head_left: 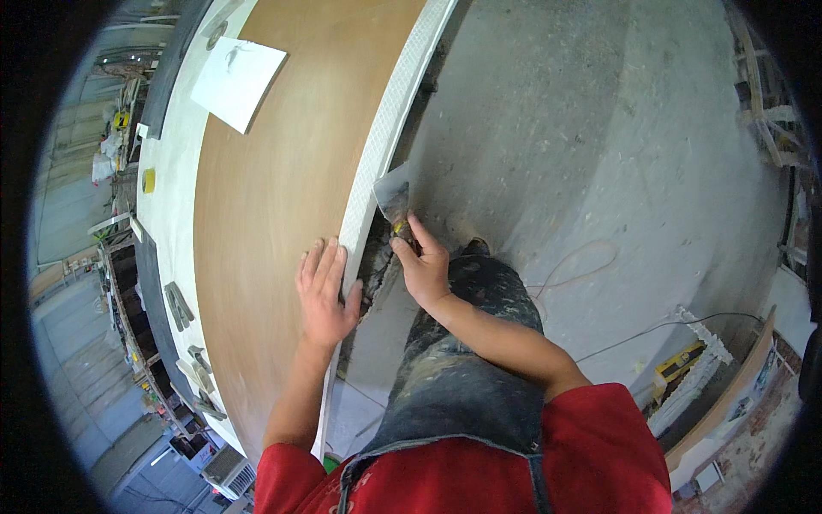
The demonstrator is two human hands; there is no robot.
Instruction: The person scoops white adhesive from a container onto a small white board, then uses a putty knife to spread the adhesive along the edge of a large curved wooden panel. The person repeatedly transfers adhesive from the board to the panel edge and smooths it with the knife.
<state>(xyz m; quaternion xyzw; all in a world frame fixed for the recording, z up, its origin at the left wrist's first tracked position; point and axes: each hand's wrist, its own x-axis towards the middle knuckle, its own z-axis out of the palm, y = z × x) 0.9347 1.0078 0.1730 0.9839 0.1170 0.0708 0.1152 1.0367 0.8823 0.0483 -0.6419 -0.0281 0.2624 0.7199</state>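
Observation:
My left hand (324, 293) lies flat and spread on the brown wooden panel (274, 197), thumb hooked over its white mesh-taped edge (387, 128). My right hand (421, 264) grips the handle of a putty knife (392, 195), whose wide metal blade rests against that taped edge just above my left hand. Dark crumbly filler shows under the edge between my two hands.
A white sheet of paper (237, 80) lies at the panel's far end. A yellow tape roll (148, 180) and grey clamps (178, 305) sit on the white bench to the left. Cables (591, 257) cross the concrete floor; a yellow tool (678, 363) lies at right.

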